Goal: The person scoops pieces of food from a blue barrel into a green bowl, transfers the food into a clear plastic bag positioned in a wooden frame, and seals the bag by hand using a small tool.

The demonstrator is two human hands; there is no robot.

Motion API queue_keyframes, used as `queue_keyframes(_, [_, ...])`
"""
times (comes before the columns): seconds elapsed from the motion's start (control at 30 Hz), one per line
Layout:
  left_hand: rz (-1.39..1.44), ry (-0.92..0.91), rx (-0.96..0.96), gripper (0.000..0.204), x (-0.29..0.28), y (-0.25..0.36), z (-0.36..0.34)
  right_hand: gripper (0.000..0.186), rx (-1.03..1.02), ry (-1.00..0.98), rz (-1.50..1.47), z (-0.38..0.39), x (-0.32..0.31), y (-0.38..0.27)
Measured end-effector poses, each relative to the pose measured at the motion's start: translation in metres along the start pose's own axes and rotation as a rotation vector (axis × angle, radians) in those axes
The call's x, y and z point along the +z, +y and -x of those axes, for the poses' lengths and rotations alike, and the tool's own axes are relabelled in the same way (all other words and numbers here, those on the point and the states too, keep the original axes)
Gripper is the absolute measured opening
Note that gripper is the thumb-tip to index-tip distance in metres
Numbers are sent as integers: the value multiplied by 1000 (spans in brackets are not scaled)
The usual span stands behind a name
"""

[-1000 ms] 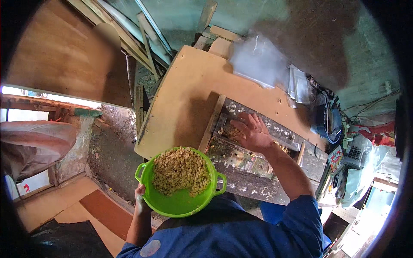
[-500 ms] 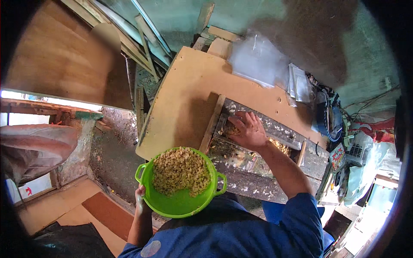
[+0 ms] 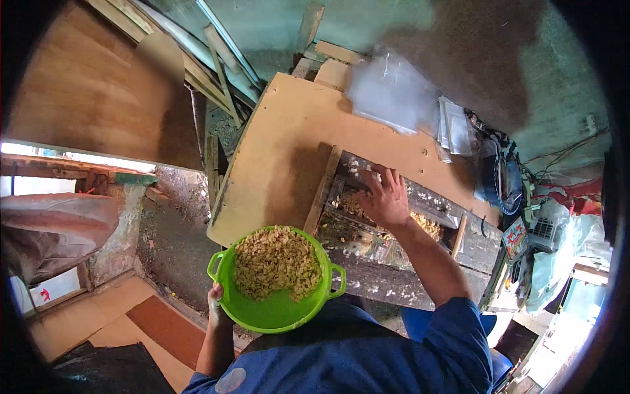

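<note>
My left hand (image 3: 215, 301) grips the left side of a bright green plastic basin (image 3: 269, 318), just below its looped handle. Pale yellow split beans (image 3: 275, 259) are heaped in the basin, with its green bottom bare toward me. My right hand (image 3: 387, 199) is over a shallow wooden trough (image 3: 326, 190) on the table, palm down with fingers spread. More beans (image 3: 426, 226) lie in the trough to both sides of that hand. Whether the palm touches the beans underneath cannot be seen.
A tan board (image 3: 289, 131) covers the far part of the table, beyond dark, stained planks (image 3: 374, 279). Clear plastic bags (image 3: 394, 95) lie at its back edge. A dark blue basket (image 3: 505, 180) stands at the right. Wooden boards (image 3: 197, 72) lean at the back left.
My right hand has shifted slightly right and toward me over the trough, uncovering some beans on its left. The left hand and basin have hardly moved.
</note>
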State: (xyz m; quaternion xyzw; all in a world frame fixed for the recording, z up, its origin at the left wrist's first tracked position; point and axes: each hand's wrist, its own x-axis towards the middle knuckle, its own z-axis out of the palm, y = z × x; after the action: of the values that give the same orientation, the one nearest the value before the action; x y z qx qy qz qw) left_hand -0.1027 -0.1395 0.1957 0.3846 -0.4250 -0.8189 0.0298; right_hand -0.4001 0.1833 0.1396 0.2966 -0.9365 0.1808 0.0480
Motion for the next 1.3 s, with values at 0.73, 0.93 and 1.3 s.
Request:
queue_keyframes(0.73, [-38, -7, 25, 51, 24, 4, -4, 43, -28, -78, -192, 84, -34, -1])
queue_keyframes(0.93, [86, -175, -56, 63, 24, -1, -9, 46, -175, -144, 8, 98, -29, -7])
queue_keyframes(1.3, [2, -315, -128, 71, 31, -18, -14, 29, 55, -134, -141, 109, -39, -9])
